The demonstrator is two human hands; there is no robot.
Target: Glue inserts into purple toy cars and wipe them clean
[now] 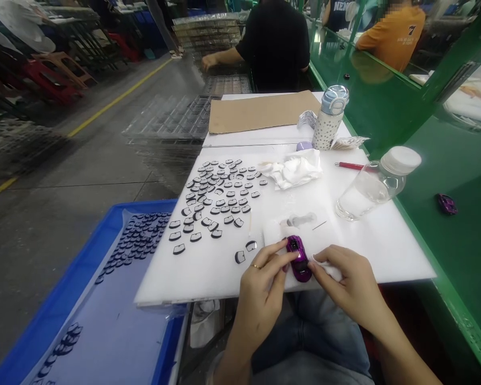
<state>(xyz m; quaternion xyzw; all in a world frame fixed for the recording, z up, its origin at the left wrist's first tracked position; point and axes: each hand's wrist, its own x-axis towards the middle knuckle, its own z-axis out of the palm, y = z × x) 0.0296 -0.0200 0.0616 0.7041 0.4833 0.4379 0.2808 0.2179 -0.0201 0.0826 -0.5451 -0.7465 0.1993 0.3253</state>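
A shiny purple toy car (299, 262) with a dark top rests at the front edge of the white work surface (356, 256). The fingers of my left hand (262, 286), a ring on one of them, grip it from the left. My right hand (348, 278) pinches a crumpled white wipe (332, 270), its fingertips against the car's right side. Two small dark-edged curved clear pieces (245, 252) lie left of the car. Many more such pieces (220, 202) are spread over the left of the surface. Behind the car lie a thin stick (319, 225) and a clear, smeared patch.
A clear bottle with white cap (361, 195), a red pen (349, 166), crumpled tissue (299, 170), a dotted flask (329, 120) and cardboard (260, 113) stand or lie beyond. At left is a blue tray (84, 235) of dark pieces. Another car (447, 204) sits on the green belt (428, 160).
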